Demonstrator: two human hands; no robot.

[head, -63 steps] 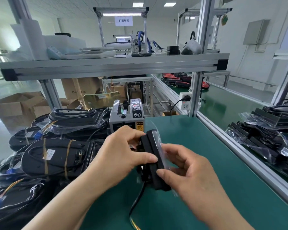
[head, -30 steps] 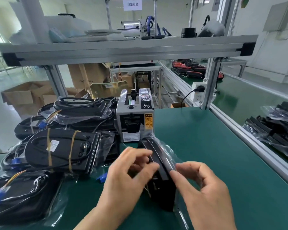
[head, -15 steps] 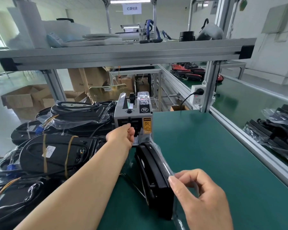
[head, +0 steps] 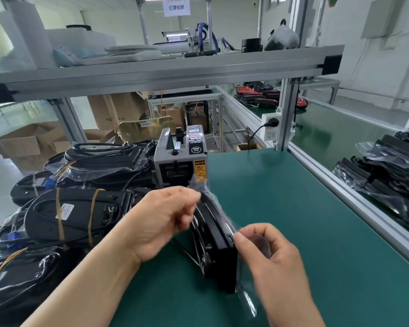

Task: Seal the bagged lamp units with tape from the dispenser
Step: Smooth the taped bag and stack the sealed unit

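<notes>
Both left hand (head: 161, 220), right hand (head: 269, 253) pinch bagged lamp unit (head: 218, 251) edge; mat (head: 293, 208) spreads rightward.

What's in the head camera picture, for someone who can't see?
Two hands hold a bagged lamp unit on edge on a green table. The left hand pinches the bag near the tape dispenser; the right hand pinches its near side.

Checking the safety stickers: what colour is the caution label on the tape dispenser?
The caution label is yellow-orange with black print, seen in the head view.
</notes>
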